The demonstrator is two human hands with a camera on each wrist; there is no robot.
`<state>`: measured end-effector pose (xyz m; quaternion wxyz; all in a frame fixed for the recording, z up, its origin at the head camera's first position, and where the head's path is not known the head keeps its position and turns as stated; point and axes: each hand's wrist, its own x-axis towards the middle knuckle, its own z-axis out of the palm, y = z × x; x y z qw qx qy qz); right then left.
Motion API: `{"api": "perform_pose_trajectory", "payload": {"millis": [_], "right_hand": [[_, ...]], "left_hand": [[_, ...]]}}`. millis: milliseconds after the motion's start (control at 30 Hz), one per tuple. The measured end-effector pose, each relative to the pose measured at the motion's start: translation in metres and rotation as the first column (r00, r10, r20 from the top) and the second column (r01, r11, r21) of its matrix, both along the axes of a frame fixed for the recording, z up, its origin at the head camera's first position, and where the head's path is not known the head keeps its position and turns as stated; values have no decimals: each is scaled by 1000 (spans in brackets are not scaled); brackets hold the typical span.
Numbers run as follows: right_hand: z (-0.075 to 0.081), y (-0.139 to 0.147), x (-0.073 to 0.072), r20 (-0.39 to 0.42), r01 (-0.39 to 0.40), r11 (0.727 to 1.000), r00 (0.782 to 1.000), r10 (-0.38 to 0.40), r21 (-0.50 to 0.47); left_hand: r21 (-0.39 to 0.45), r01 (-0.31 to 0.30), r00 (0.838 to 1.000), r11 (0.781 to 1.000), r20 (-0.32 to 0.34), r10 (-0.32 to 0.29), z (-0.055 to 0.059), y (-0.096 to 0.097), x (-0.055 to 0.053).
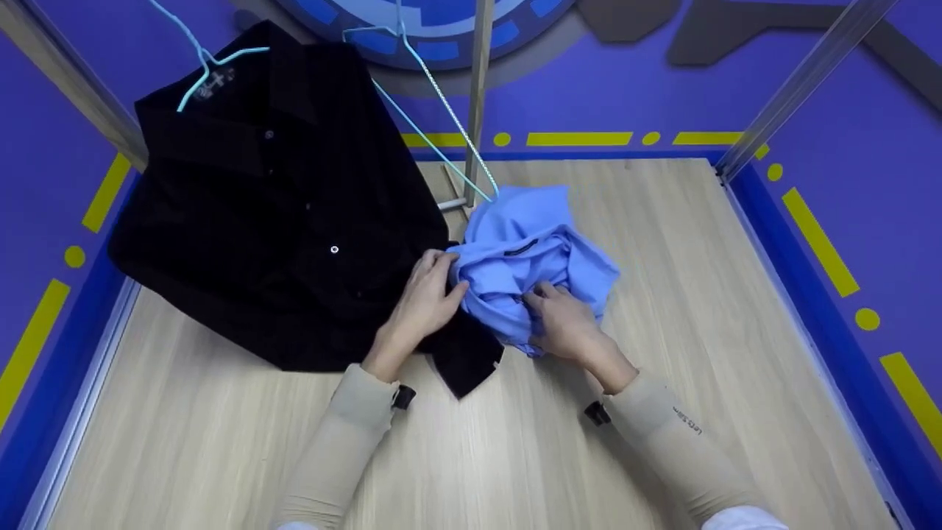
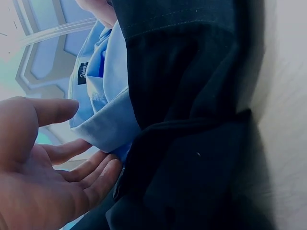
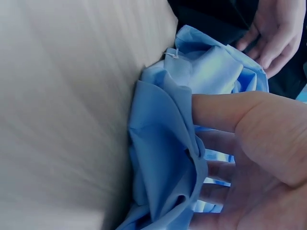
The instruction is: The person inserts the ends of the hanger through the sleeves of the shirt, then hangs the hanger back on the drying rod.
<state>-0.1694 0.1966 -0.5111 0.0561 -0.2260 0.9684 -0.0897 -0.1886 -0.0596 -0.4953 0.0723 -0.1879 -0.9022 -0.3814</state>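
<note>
Crumpled light-blue garment (image 1: 508, 276) with a dark label (image 1: 522, 248), atop wood-grain surface (image 1: 684, 272).

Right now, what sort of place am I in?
Perhaps a small booth for handling clothes: patterned walls stand on three sides, and a hanger slants down to the blue garment.

Walls (image 1: 625, 96): purple, with yellow dashes (image 1: 579, 139) and dots, at 9, 12 and 3 o'clock. Blue disc (image 1: 441, 28) at 12. Posts (image 1: 480, 88) at 12 and 2. Surface (image 1: 706, 294): pale wood grain, extending to 6.
</note>
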Motion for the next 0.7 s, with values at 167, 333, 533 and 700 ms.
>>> {"api": "perform_pose_trajectory", "payload": {"millis": [167,333,533,700], "right_hand": [[-6,-7,0,-37,-39,998,999,38,-43],[-7,-4,-3,-22,-94,988,996,92,-119],[3,8,-9,56,-122,948,988,145,-292],[15,15,-19,0,-83,858,995,97,-507]], "left_hand": [[18,-23,999,1000,-38,23,-5,-4,-4],[24,-46,996,999,-72,47,-6,-9,-6],[56,-60,994,997,-92,65,-3,-16,-5],[75,-52,992,996,-109,60,0,-19,-3]]}}
